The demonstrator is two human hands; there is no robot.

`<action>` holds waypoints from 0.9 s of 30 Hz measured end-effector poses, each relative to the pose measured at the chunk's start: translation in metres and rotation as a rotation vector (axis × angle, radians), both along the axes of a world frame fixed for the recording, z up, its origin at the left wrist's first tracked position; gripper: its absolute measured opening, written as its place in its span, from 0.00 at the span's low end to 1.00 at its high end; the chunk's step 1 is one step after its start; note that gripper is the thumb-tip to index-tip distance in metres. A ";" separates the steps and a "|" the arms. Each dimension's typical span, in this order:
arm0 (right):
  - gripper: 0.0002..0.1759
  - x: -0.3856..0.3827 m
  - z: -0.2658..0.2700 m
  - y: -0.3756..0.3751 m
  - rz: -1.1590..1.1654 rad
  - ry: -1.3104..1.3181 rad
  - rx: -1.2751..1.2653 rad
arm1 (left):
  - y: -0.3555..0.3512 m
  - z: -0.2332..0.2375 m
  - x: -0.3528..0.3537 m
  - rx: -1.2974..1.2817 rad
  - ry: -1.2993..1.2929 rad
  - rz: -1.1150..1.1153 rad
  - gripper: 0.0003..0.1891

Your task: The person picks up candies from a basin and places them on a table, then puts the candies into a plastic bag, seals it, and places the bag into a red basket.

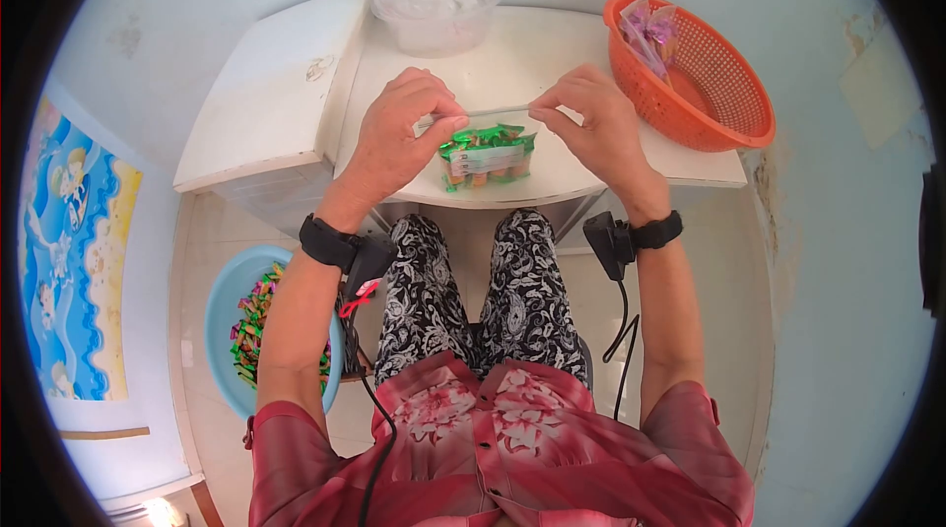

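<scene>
Clear plastic bag of small green-wrapped pieces: near the front edge of the white curved-front table, between the 2 hands, a pale strip across its side.
Left hand: thumb and forefinger pinched on the bag's upper left corner.
Right hand: fingertips pinched on the upper right corner, well apart from the left hand.
Black wristbands: 1 on each wrist, each bearing a black device with a cable.
Orange perforated plastic basket: tilted at the table's right, holding clear packaging with purple parts.
Translucent plastic tub: at the table's back.
Light-blue round basin: low at the left, holding multicoloured wrapped pieces.
</scene>
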State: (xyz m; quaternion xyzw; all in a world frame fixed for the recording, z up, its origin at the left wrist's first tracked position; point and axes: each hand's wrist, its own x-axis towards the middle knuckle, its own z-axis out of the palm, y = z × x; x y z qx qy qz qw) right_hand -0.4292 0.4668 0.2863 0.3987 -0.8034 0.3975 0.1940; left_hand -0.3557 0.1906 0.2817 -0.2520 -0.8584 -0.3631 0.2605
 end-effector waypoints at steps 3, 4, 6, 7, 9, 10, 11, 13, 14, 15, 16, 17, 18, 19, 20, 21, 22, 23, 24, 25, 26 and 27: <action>0.04 0.000 0.000 0.001 -0.007 -0.011 0.017 | 0.000 0.001 0.002 0.015 -0.015 -0.001 0.04; 0.04 -0.001 0.000 0.004 -0.002 -0.003 0.027 | -0.003 0.000 0.003 0.026 -0.034 0.003 0.04; 0.05 -0.002 0.000 0.008 0.004 -0.003 0.057 | -0.011 -0.002 0.004 0.048 -0.071 0.007 0.04; 0.07 -0.002 0.001 0.009 0.005 -0.012 0.078 | -0.010 -0.002 0.003 0.052 -0.065 0.008 0.04; 0.11 -0.001 0.001 0.008 0.029 -0.003 0.086 | -0.008 -0.001 0.005 0.061 -0.055 0.015 0.04; 0.14 -0.002 0.001 0.003 0.050 0.019 0.071 | -0.009 -0.001 0.006 0.059 -0.052 0.016 0.04; 0.17 -0.003 0.003 -0.001 0.070 0.044 0.056 | -0.009 0.001 0.005 0.057 -0.047 0.017 0.04; 0.21 -0.005 0.010 -0.009 0.107 0.038 0.099 | -0.009 0.003 0.004 0.066 -0.050 0.000 0.04; 0.23 -0.005 0.012 -0.014 0.125 0.032 0.119 | -0.010 0.002 0.005 0.077 -0.062 -0.012 0.04; 0.19 -0.007 0.013 -0.020 0.140 0.073 0.112 | -0.012 0.002 0.006 0.088 -0.077 -0.022 0.04; 0.16 -0.008 0.016 -0.026 0.151 0.068 0.156 | -0.013 0.003 0.008 0.085 -0.087 -0.012 0.04; 0.14 -0.008 0.021 -0.030 0.160 0.064 0.200 | -0.013 0.004 0.009 0.081 -0.097 -0.003 0.04; 0.11 -0.009 0.025 -0.032 0.167 0.059 0.245 | -0.013 0.005 0.010 0.079 -0.106 0.003 0.04; 0.09 -0.010 0.026 -0.032 0.171 0.055 0.247 | -0.013 0.005 0.010 0.084 -0.106 0.003 0.04; 0.08 -0.012 0.027 -0.033 0.177 0.049 0.252 | -0.014 0.004 0.010 0.092 -0.109 0.004 0.04; 0.06 -0.013 0.028 -0.033 0.185 0.042 0.257 | -0.015 0.004 0.010 0.100 -0.111 0.009 0.04; 0.06 -0.014 0.028 -0.034 0.199 0.047 0.245 | -0.016 0.004 0.011 0.110 -0.111 0.020 0.05; 0.06 -0.014 0.028 -0.034 0.213 0.052 0.232 | -0.017 0.005 0.011 0.120 -0.110 0.031 0.05; 0.05 -0.014 0.028 -0.033 0.223 0.057 0.219 | -0.017 0.006 0.011 0.129 -0.107 0.039 0.05; 0.05 -0.014 0.028 -0.032 0.246 0.035 0.199 | -0.016 0.008 0.013 0.134 -0.108 0.057 0.05; 0.05 -0.015 0.028 -0.032 0.266 0.010 0.181 | -0.016 0.010 0.014 0.139 -0.110 0.072 0.05; 0.06 -0.015 0.029 -0.030 0.280 -0.012 0.164 | -0.014 0.012 0.015 0.146 -0.110 0.082 0.05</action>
